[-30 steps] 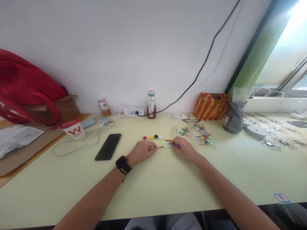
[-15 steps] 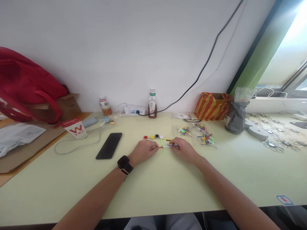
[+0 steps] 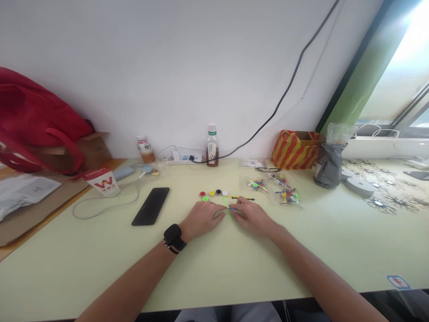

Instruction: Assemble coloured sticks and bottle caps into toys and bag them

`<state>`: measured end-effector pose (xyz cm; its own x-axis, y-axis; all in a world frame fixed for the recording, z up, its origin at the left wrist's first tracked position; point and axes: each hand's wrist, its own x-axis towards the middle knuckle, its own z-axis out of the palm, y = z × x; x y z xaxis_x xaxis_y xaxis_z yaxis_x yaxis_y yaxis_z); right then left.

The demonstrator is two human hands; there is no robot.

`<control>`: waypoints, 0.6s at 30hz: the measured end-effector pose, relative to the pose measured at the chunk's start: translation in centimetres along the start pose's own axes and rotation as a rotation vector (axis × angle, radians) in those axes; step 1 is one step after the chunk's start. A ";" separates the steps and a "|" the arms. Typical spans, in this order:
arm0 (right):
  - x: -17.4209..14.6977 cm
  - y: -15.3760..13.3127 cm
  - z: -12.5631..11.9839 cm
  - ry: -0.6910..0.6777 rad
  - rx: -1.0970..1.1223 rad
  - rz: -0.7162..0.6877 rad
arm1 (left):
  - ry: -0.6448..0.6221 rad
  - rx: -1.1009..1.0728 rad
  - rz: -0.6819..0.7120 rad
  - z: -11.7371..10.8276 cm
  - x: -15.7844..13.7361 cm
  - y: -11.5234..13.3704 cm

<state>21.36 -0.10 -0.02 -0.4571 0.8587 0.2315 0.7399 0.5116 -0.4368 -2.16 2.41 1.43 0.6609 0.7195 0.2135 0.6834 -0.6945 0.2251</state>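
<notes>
My left hand rests low over the table, thumb and fingertips closed on a thin red plastic stick that is mostly hidden. Facing it, my right hand pinches a slim blue plastic stick. Between the fingertips of both hands a bright green stick lies crosswise, touching or very near the others. Just beyond are small round pieces: red, yellow, black, white and green. A yellow-and-black stick lies behind my right hand.
Clear bags of coloured plastic parts lie to the right. A black phone is at left. Along the wall stand a drink bottle, another bottle, a power strip and a striped bag.
My hands have drawn closer together, and the white stick between them is now hidden. The green round piece now shows beyond my left hand.
</notes>
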 end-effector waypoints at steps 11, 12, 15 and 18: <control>0.1 -0.4 0.6 -0.048 -0.090 0.017 | -0.064 0.055 -0.014 -0.3 0.0 0.3; 0.1 -0.4 0.5 -0.049 -0.097 0.022 | -0.069 0.057 -0.020 -0.3 0.0 0.4; 0.2 -0.4 0.5 -0.049 -0.121 0.039 | -0.077 0.039 -0.053 -0.4 -0.1 0.5; 0.3 -0.4 0.6 -0.052 -0.150 0.053 | -0.078 0.016 -0.087 -0.4 0.0 0.8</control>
<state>20.60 -0.03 -0.31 -0.4379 0.8838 0.1646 0.8271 0.4678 -0.3115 -1.78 1.84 1.96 0.6208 0.7749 0.1191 0.7434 -0.6301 0.2244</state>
